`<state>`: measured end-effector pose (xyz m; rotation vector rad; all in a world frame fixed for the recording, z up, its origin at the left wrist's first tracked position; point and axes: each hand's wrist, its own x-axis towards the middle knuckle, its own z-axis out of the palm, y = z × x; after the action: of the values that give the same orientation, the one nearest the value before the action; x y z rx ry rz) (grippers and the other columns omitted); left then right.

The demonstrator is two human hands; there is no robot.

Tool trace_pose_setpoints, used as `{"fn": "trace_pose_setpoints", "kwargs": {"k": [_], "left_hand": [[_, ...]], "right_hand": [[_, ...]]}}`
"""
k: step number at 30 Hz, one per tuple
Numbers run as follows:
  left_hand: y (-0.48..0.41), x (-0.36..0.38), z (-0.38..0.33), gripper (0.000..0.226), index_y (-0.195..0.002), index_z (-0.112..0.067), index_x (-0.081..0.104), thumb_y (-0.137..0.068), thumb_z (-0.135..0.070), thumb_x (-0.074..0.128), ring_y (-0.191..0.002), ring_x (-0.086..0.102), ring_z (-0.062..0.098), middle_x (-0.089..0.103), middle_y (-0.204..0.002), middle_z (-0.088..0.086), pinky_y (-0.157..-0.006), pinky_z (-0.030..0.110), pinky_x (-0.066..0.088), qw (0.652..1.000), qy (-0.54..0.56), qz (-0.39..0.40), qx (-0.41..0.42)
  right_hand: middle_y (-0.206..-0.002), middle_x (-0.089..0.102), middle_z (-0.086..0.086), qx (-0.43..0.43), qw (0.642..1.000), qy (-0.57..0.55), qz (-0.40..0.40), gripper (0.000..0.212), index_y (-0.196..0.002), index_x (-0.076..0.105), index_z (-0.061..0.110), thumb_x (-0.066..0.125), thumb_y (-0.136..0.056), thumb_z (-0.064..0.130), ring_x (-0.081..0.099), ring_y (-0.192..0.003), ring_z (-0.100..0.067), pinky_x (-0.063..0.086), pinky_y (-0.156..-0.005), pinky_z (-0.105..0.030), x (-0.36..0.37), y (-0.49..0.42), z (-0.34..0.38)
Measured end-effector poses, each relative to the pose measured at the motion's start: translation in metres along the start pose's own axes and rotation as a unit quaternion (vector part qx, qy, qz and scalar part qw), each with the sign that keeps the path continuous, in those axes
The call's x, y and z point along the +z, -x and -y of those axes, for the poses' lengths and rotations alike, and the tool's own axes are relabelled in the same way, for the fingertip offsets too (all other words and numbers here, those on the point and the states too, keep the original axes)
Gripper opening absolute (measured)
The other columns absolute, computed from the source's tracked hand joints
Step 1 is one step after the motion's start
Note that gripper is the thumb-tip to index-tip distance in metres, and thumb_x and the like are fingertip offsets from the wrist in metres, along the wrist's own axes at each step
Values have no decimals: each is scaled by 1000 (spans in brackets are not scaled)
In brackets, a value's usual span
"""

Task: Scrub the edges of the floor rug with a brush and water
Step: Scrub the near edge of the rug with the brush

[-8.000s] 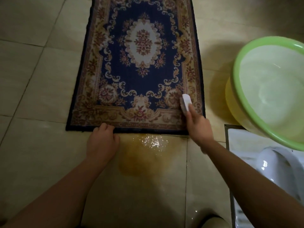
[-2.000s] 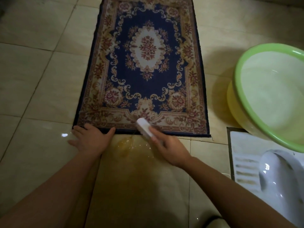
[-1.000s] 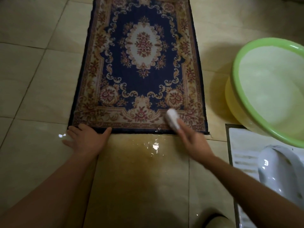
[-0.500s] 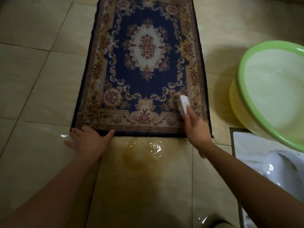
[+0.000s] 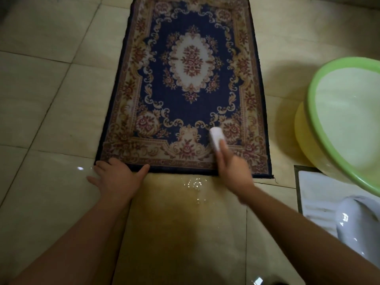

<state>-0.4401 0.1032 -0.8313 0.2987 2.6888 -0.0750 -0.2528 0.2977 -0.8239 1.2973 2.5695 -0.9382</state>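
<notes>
The right hand (image 5: 232, 167) gripped the white brush (image 5: 216, 138) on the rug (image 5: 185, 95), low and right of centre of the frame; the left hand (image 5: 117, 179) lay flat, fingers spread, at the rug's lower-left corner.

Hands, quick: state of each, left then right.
Left hand: open, flat on the rug's near edge.
Right hand: closed round the brush, on the rug.

A green basin (image 5: 349, 120) rests on a yellow basin (image 5: 302, 136) beside a white squat toilet (image 5: 320, 194) on beige tiles (image 5: 41, 99).
</notes>
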Motion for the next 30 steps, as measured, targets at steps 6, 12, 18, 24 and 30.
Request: {"fn": "trace_pose_setpoints", "kwargs": {"k": [6, 12, 18, 24, 30], "left_hand": [[0, 1, 0, 109, -138, 7, 25, -74, -78, 47, -137, 22, 43, 23, -146, 33, -108, 62, 18, 1000, -1, 3, 2], [-1, 0, 1, 107, -138, 7, 24, -75, -77, 48, -137, 20, 44, 22, -146, 33, -109, 62, 14, 1000, 5, 6, 9], [-2, 0, 5, 93, -134, 3, 33, -80, -73, 44, -134, 27, 40, 30, -143, 29, -107, 62, 19, 1000, 9, -2, 18], [-5, 2, 33, 44, -108, 0, 60, -96, -39, 44, -111, 48, 39, 54, -119, 24, -96, 55, 35, 994, 13, -76, 81], [-7, 10, 52, 6, -81, 5, 61, -85, 0, 60, -83, 54, 44, 58, -91, 28, -62, 46, 44, 974, 60, -135, 170]], "right_hand": [[-97, 66, -12, -172, 966, 46, 186, 51, -151, 16, 36, 25, -102, 46, 62, -78, -18, 48, -71, -29, 27, 36, 31], [-95, 66, -14, -53, 998, -3, 14, 48, -149, 24, 34, 27, -102, 45, 65, -76, -23, 58, -68, -43, -12, -30, 22], [-101, 66, -16, -191, 953, 107, 210, 53, -152, 6, 35, 22, -103, 45, 64, -82, -26, 52, -70, -35, 43, 30, 53], [-93, 64, -10, -135, 987, -18, 81, 47, -149, 23, 31, 28, -103, 41, 65, -76, -22, 58, -68, -41, 8, -23, 65], [-100, 67, -17, -150, 972, 112, 145, 53, -153, 7, 30, 25, -104, 39, 63, -75, -24, 52, -64, -34, 45, -3, 76]]}}
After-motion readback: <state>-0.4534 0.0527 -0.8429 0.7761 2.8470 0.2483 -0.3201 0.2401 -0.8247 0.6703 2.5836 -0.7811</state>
